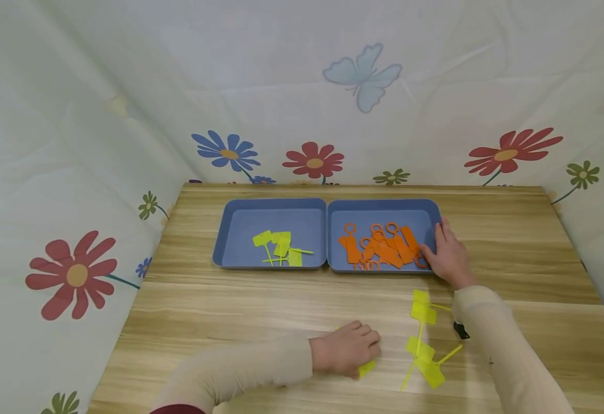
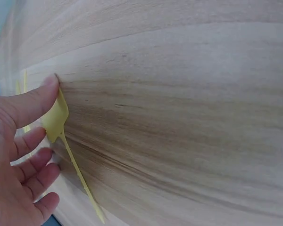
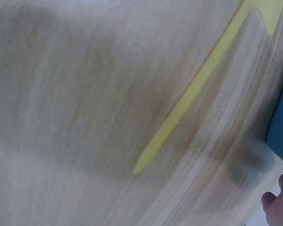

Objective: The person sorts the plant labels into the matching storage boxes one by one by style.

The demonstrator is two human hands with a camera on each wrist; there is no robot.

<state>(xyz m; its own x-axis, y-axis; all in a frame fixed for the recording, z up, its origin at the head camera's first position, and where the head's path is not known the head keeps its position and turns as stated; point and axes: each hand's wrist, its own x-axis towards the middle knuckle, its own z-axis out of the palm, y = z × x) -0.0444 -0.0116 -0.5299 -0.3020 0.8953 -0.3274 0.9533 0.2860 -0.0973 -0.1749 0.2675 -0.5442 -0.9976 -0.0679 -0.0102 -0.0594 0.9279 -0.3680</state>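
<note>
My left hand is low over the table in the head view. In the left wrist view, its thumb and index finger pinch a yellow cable-tie tag, whose thin tail hangs down to the right. At the right end of the right blue tray, my right hand touches the rim, thumb over the edge and fingers straight along the outside. Orange ring-ended tags lie in that tray. Several yellow tags lie in the left blue tray.
More loose yellow tags lie on the wooden table between my forearms. A small black object is beside the right sleeve. Behind the table hangs a flower-printed cloth.
</note>
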